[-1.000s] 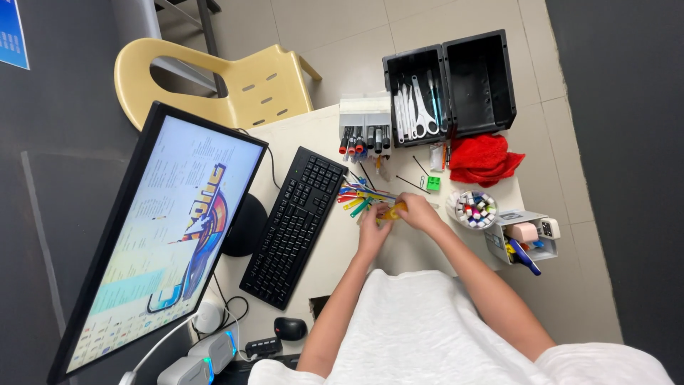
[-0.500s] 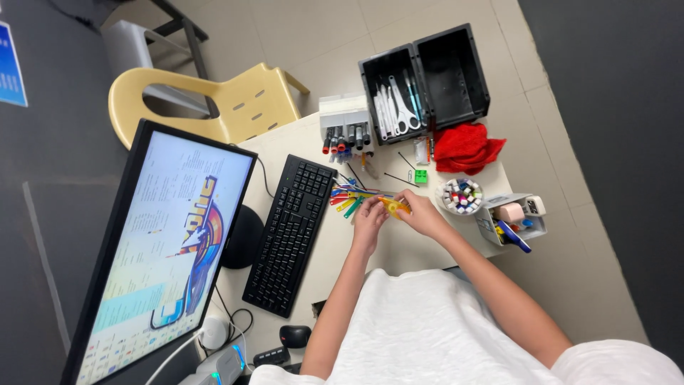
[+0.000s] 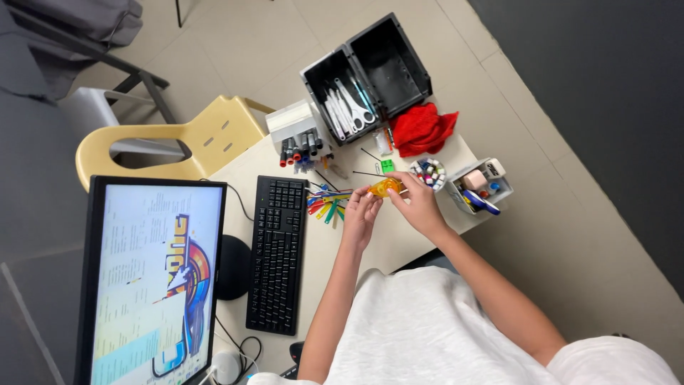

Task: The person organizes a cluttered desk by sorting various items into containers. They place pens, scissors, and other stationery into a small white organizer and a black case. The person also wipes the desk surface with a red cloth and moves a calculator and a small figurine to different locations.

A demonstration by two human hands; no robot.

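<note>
Both of my hands meet over the desk on a small orange object (image 3: 385, 187). My left hand (image 3: 361, 214) pinches its near end with the fingertips. My right hand (image 3: 417, 203) grips its other side from the right. Just left of my hands lies a fan of coloured strips (image 3: 325, 204) on the cream desk (image 3: 399, 242). A black keyboard (image 3: 276, 253) lies further left.
A black open box (image 3: 367, 75) with scissors and tools stands at the back. Beside it are a red cloth (image 3: 422, 128), a marker rack (image 3: 301, 139), a round tub of small coloured items (image 3: 428, 172) and a white organiser (image 3: 481, 187). A monitor (image 3: 153, 278) stands at left, a yellow chair (image 3: 178, 142) behind.
The view has shifted and zoomed; my hands stay together on the orange object, lifted slightly toward the round tub.
</note>
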